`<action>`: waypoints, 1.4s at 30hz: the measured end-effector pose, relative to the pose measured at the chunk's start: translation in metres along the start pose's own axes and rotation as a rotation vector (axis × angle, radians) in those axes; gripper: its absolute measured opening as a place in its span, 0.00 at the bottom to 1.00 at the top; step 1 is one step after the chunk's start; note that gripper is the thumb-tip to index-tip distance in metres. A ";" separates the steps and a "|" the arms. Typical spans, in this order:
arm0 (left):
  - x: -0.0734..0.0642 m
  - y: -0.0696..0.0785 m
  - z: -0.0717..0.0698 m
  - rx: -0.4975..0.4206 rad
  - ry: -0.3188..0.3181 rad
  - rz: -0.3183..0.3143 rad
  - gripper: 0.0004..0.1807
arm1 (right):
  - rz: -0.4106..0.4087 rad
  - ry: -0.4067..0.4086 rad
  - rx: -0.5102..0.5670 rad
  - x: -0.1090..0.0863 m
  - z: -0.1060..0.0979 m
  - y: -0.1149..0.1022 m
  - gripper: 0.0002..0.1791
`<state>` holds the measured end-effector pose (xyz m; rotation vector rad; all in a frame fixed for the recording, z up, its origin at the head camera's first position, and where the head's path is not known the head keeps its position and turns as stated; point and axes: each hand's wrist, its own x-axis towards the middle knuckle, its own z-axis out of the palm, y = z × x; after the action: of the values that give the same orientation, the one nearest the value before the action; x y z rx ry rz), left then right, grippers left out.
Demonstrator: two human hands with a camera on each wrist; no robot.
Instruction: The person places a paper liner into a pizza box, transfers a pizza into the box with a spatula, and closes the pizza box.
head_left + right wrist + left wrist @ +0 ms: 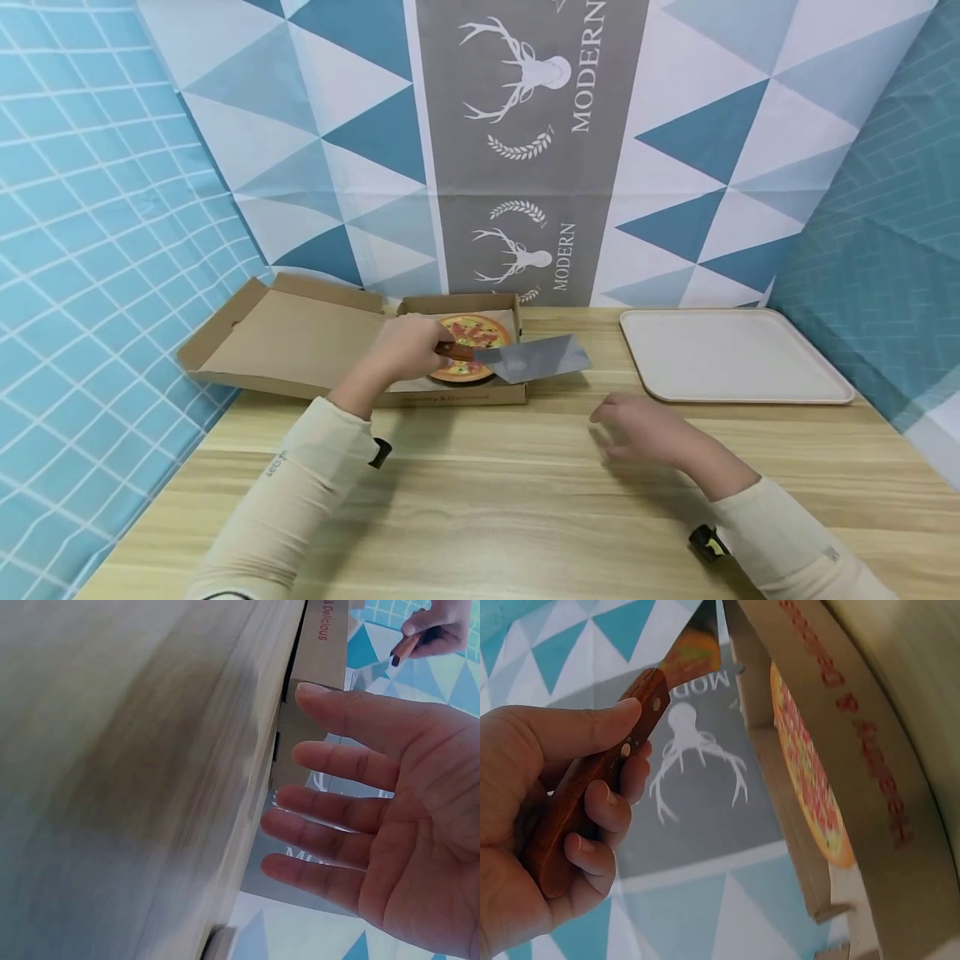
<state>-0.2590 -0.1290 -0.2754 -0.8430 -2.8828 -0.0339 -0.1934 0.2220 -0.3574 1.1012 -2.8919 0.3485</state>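
My left hand point(408, 348) grips the brown wooden handle point(592, 780) of a pizza server with a broad, flat metal blade point(536, 358). The blade points right, above the right part of an open cardboard pizza box point(453, 398), and its tip reaches past the box's side. Inside the box lies a round pizza point(472, 332) with red and green toppings, partly hidden by the hand and server. Over the table, right of the box, my right hand point(641, 429) holds nothing. In the right wrist view its fingers point(322, 836) are extended and spread apart.
At the right back of the wooden table point(480, 500) lies a pale rectangular tray point(738, 354). The box's lid point(292, 333) is folded out to the left, by the blue tiled-pattern cloth point(97, 250). A patterned backdrop point(517, 167) hangs behind the table.
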 end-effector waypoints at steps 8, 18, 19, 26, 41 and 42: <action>0.022 0.025 0.008 -0.007 0.013 0.057 0.07 | -0.004 0.034 -0.044 -0.012 -0.002 0.002 0.23; 0.053 0.061 0.016 0.060 0.030 0.088 0.03 | 0.061 0.017 -0.037 -0.022 0.000 0.005 0.25; 0.057 0.064 0.018 0.070 0.031 0.085 0.04 | 0.062 0.018 -0.038 -0.023 0.000 0.006 0.25; 0.075 0.088 0.030 0.094 0.038 0.085 0.09 | 0.054 0.018 -0.020 -0.028 0.001 0.007 0.24; 0.108 0.140 0.046 0.092 -0.049 -0.044 0.08 | 0.052 0.000 0.001 -0.030 0.001 0.010 0.22; 0.111 0.143 0.046 0.092 -0.053 -0.050 0.08 | 0.052 0.001 0.000 -0.030 0.001 0.010 0.22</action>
<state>-0.2803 0.0540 -0.3080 -0.7668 -2.9282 0.1162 -0.1774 0.2489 -0.3630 1.0277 -2.9241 0.3511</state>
